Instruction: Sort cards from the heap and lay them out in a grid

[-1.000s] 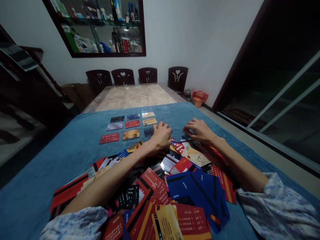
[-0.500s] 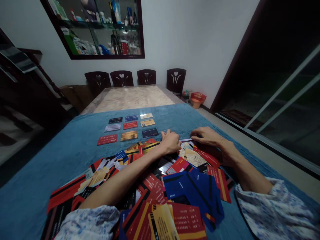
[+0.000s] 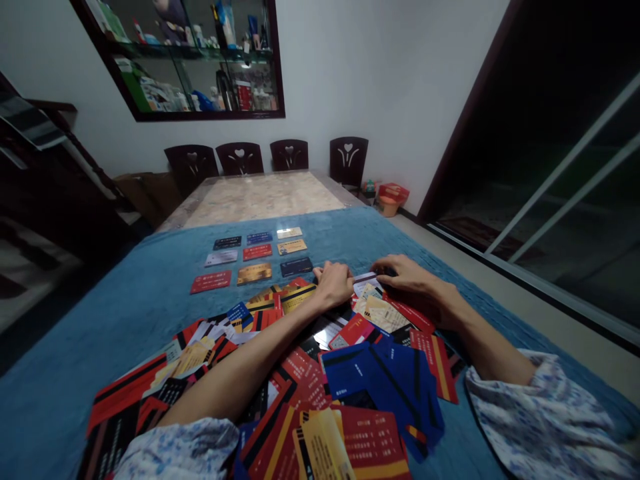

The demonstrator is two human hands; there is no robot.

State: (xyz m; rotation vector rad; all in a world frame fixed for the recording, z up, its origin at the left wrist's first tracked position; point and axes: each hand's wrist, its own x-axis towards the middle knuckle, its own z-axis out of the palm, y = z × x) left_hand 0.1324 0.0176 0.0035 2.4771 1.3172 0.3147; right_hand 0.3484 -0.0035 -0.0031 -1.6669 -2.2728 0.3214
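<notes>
My right hand (image 3: 406,275), fingers bent and pinched inward, grips the right end of a white card (image 3: 365,280) with a dark stripe at the pile's far edge. Just left of that card, my left hand (image 3: 334,283) is curled with its knuckles up; its fingertips are largely hidden, and what they hold cannot be seen. Beneath both forearms spreads a heap of loose cards, among them blue cards (image 3: 385,380), red cards (image 3: 373,433), a tan card (image 3: 325,443) and a gold card (image 3: 299,298). A dark blue card (image 3: 296,267) lies just beyond my left hand.
Beyond the heap, cards lie in rows of three, including a red card (image 3: 211,281) and a gold card (image 3: 255,273). A blue cloth (image 3: 165,287) covers the near part of the table (image 3: 265,193). Dark chairs (image 3: 349,160) stand at its far end.
More of the white card shows between my hands, and it is tilted up at its right end. The whole view has shifted slightly; the laid-out rows look unchanged.
</notes>
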